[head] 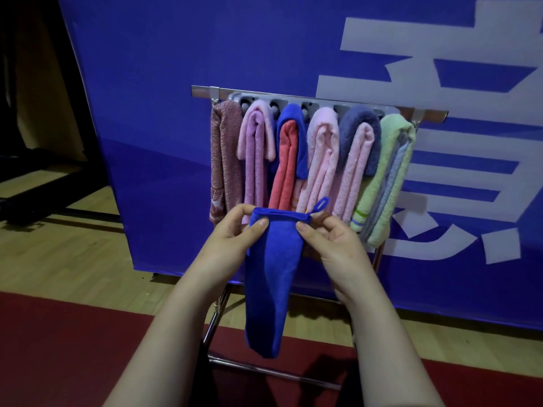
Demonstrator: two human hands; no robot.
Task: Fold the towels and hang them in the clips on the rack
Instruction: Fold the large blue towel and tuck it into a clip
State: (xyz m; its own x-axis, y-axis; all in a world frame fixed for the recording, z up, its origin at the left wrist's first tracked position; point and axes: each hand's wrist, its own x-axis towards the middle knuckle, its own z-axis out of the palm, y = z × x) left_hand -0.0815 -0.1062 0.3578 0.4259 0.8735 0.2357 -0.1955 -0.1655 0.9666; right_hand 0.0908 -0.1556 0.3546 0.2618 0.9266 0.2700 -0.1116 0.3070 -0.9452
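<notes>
Blue towel (273, 277) hangs center frame, top edge pinched btwn thumb & fingers of left hand (235, 230) & right hand (332, 239), below rack (293, 98).

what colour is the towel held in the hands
The held towel is plain royal blue, its loop included, seen best in the head view.

An indoor hall or event space, dimly lit.
A tall blue banner (176, 83) with huge white characters (382, 33) stands on pale wood-strip flooring (58, 254). A dark red carpet (73, 348) lies in front, and a metal towel rack (202, 91) stands before the banner.
</notes>
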